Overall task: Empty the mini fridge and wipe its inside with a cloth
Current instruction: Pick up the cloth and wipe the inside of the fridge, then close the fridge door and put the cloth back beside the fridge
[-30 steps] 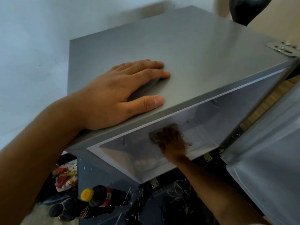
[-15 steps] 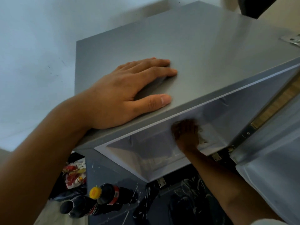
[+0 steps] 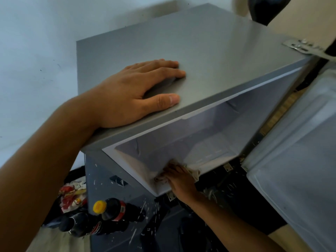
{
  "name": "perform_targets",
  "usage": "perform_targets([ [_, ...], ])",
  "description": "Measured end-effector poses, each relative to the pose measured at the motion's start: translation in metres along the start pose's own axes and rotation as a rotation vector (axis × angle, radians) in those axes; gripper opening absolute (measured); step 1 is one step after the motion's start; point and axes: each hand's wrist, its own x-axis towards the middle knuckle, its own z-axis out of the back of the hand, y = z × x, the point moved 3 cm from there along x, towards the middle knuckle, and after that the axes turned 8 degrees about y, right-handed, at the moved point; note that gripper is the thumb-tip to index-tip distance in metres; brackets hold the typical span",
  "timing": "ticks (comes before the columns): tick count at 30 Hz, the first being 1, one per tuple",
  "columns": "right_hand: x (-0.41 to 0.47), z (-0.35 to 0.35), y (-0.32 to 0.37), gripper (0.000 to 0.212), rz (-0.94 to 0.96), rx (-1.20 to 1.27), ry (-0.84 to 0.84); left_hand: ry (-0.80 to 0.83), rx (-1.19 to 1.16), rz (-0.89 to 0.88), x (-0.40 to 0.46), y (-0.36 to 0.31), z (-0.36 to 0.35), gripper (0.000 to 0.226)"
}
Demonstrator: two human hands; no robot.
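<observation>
The grey mini fridge [image 3: 209, 51] fills the middle of the head view, seen from above, with its white inside [image 3: 209, 142] bare. My left hand [image 3: 134, 93] lies flat on the fridge top, fingers spread, holding nothing. My right hand [image 3: 179, 179] reaches in from below and presses a pale, stained cloth [image 3: 192, 170] against the front lip of the fridge floor, near its left corner. The open door [image 3: 294, 160] hangs at the right.
Dark bottles, one with a yellow cap [image 3: 99, 206], lie on the floor at the lower left beside a red and white packet [image 3: 72, 197]. A light blue wall [image 3: 36, 51] stands to the left. A dark rounded object [image 3: 265, 8] sits at the top right.
My right hand has drawn the cloth from deep inside the fridge out to the front lip, toward the left corner. My left hand has stayed flat on the top.
</observation>
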Motion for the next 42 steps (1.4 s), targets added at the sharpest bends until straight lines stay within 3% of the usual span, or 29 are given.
perform_targets([
  [3, -0.01, 0.019, 0.004, 0.027, -0.154, 0.198, 0.083, -0.015, -0.021, -0.001, -0.003, -0.002, 0.0, 0.06],
  [6, -0.017, 0.055, 0.004, 0.028, -0.449, 0.625, 0.153, -0.049, -0.036, 0.008, -0.01, -0.002, 0.003, 0.058],
  [8, -0.022, 0.093, 0.007, 0.022, -0.564, 0.867, 0.095, 0.02, -0.039, 0.017, -0.021, 0.002, 0.007, 0.061],
  [11, -0.027, 0.161, 0.032, 0.023, -0.566, 1.127, -0.018, -0.007, -0.084, 0.026, -0.051, 0.008, 0.014, 0.057],
  [16, -0.044, 0.259, 0.095, 0.024, -0.434, 1.54, -0.261, -0.352, -0.165, -0.048, -0.113, -0.009, -0.001, 0.036],
  [19, -0.055, 0.293, 0.135, 0.022, -0.305, 1.673, -0.317, -0.529, -0.279, -0.071, -0.137, -0.029, -0.02, 0.029],
  [22, -0.071, 0.304, 0.168, 0.053, -0.238, 1.704, -0.354, -0.449, -0.397, -0.075, -0.15, -0.057, -0.051, 0.043],
  [24, -0.083, 0.307, 0.19, 0.057, -0.195, 1.77, -0.371, -0.366, -0.466, -0.091, -0.156, -0.071, -0.071, 0.057],
  [28, -0.118, 0.307, 0.231, 0.04, -0.253, 1.84, -0.511, -0.516, -0.757, -0.166, -0.178, -0.088, -0.083, 0.025],
  [30, -0.14, 0.305, 0.243, 0.047, -0.329, 1.824, -0.588, -0.571, -0.759, -0.184, -0.186, -0.099, -0.084, 0.017],
  [32, -0.162, 0.302, 0.257, 0.059, -0.5, 1.615, -0.602, -0.548, -0.735, -0.243, -0.19, -0.114, -0.084, 0.01],
  [35, -0.193, 0.305, 0.262, 0.027, -0.628, 1.144, -0.641, -0.452, -0.813, -0.335, -0.188, -0.138, -0.089, 0.008],
  [39, -0.243, 0.327, 0.263, 0.005, -0.581, 1.04, -0.832, -0.265, -0.921, -0.363, -0.173, -0.173, -0.1, 0.01],
  [42, -0.281, 0.347, 0.258, 0.008, -0.542, 0.938, -0.914, -0.103, -0.919, -0.413, -0.162, -0.205, -0.115, 0.033],
])
